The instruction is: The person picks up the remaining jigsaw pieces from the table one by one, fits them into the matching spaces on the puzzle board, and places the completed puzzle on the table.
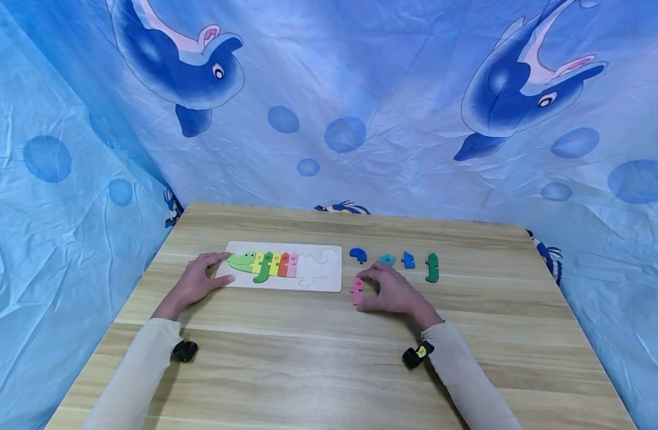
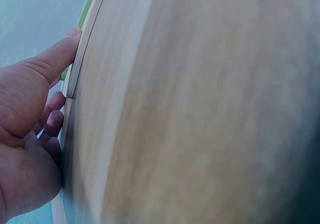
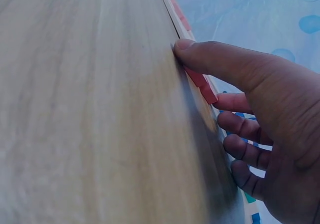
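A white crocodile puzzle board (image 1: 320, 280) lies on the table, its left part filled with a green head piece (image 1: 241, 261) and several coloured body pieces. Its right part shows bare recess outlines, tail included. At the board's left end my left hand (image 1: 199, 279) holds it, thumb on the near side and fingers toward the far side. Just right of the board, my right hand (image 1: 390, 291) pinches a pink puzzle piece (image 1: 357, 291) between thumb and index finger, low over the table. The right wrist view shows this piece (image 3: 204, 86) edge-on beside the thumb.
Behind and right of my right hand lie a dark blue rounded piece (image 1: 358, 255), a teal piece (image 1: 389, 259) partly behind the fingers, a blue piece (image 1: 408, 260) and a green leg piece (image 1: 432, 268). Blue dolphin-print cloth (image 1: 393, 179) hangs around the wooden table (image 1: 307, 358).
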Demonstrator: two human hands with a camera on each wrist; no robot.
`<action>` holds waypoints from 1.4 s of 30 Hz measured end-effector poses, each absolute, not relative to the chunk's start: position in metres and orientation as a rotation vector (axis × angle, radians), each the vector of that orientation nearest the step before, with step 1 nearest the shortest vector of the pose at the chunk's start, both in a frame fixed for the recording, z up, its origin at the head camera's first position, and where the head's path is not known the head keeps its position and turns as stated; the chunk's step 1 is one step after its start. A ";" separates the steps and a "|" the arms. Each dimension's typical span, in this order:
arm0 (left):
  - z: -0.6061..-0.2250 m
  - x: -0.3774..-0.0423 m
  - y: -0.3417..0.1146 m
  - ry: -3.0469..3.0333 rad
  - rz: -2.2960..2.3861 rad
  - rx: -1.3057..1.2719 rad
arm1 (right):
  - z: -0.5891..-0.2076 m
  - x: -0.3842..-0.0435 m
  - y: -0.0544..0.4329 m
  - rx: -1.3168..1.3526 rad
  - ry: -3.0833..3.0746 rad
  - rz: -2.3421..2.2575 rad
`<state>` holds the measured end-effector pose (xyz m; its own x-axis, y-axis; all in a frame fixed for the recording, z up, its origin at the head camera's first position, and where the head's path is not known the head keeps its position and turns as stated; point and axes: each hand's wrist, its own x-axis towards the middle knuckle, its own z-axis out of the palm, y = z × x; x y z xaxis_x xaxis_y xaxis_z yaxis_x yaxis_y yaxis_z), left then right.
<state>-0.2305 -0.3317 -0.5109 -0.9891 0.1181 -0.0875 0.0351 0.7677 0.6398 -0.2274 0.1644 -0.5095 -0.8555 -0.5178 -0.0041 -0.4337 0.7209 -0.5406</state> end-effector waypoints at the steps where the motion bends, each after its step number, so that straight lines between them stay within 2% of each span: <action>1: -0.511 -0.231 -0.332 2.836 1.024 0.121 | -0.509 -0.227 0.164 -0.771 2.768 -0.809; 21: -0.516 -0.232 -0.335 2.846 1.049 0.147 | -0.509 -0.228 0.164 -0.763 2.830 -0.896; 42: -0.515 -0.232 -0.335 2.856 1.049 0.160 | -0.487 -0.233 0.155 -0.778 2.883 -0.950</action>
<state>-0.2322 -0.3354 -0.5153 -0.9900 0.1310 -0.0531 0.0655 0.7580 0.6489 -0.2334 0.1551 -0.4866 -0.8769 -0.4588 0.1435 -0.4542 0.6930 -0.5599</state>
